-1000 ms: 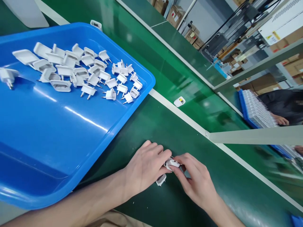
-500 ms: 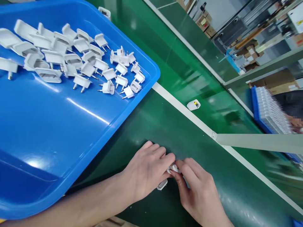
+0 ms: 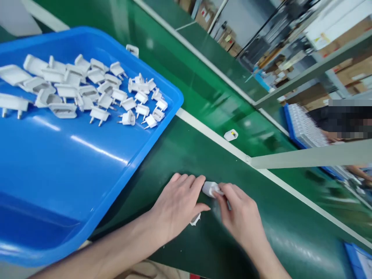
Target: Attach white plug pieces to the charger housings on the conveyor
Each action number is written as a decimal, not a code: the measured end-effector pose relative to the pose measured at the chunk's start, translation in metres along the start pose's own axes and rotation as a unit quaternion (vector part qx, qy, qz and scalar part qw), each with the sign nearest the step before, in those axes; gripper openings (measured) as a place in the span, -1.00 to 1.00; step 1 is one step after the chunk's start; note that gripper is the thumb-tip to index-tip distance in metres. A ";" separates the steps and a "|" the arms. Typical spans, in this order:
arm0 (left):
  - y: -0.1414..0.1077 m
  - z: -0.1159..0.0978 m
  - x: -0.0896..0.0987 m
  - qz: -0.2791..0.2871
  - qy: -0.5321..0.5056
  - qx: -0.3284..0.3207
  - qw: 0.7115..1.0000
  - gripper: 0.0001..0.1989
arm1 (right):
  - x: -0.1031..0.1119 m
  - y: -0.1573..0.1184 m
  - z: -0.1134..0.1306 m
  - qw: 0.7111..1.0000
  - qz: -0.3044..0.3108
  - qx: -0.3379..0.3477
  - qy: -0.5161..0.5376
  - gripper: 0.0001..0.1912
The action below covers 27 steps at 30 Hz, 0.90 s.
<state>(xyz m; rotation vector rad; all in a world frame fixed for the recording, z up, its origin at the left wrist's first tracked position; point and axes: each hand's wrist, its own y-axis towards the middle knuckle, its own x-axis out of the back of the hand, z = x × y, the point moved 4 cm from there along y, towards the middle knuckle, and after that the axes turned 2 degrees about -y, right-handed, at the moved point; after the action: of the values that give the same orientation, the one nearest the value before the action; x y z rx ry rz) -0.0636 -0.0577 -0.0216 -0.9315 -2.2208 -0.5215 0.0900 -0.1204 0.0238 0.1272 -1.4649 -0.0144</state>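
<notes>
My right hand (image 3: pixel 240 209) pinches a white plug housing (image 3: pixel 210 189) at its right end, above the green work surface. Close to the left end of that housing is my left hand (image 3: pixel 177 205), palm down, its thumb spread away from the fingers. Whether its fingertips touch the housing is hard to tell. Another white piece (image 3: pixel 195 219) lies on the surface, partly hidden under my left hand. The blue tray (image 3: pixel 116 186) at the left holds many white two-pin plug parts (image 3: pixel 99 114) along its far side.
Beyond the white strip (image 3: pixel 209 133), one white housing (image 3: pixel 231 135) lies on the green belt and another (image 3: pixel 133 50) lies behind the tray. A pale metal bar (image 3: pixel 314 155) crosses at the right. Farther back, a person's arm is near a tray of white parts (image 3: pixel 308 126).
My left thumb has opened away from the fingers, and more of the housing in my right hand shows. The whole view has shifted, with the tray lower and farther left.
</notes>
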 end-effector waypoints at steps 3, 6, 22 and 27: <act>-0.017 -0.011 0.003 -0.002 0.040 -0.029 0.999 -0.38 | 0.019 -0.021 -0.058 0.990 0.018 -0.133 -0.052 -0.70; -0.036 -0.015 -0.009 0.015 0.076 -0.116 0.990 -0.36 | 0.049 -0.054 -0.111 0.951 0.080 -0.281 -0.100 -0.60; -0.071 0.039 0.023 -0.119 0.109 -0.044 0.986 -0.65 | 0.019 0.131 -0.096 0.962 0.039 -0.245 -0.114 -0.72; -0.064 0.030 0.035 -0.100 -0.075 0.028 0.992 -0.75 | -0.003 0.063 -0.036 0.993 0.094 -0.074 -0.018 -0.76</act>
<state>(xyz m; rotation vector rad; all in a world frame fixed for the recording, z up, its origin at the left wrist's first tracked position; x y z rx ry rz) -0.1418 -0.0666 -0.0240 -0.7447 -2.4678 -0.4903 0.1210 -0.0551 0.0229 -0.1327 -1.5023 0.0288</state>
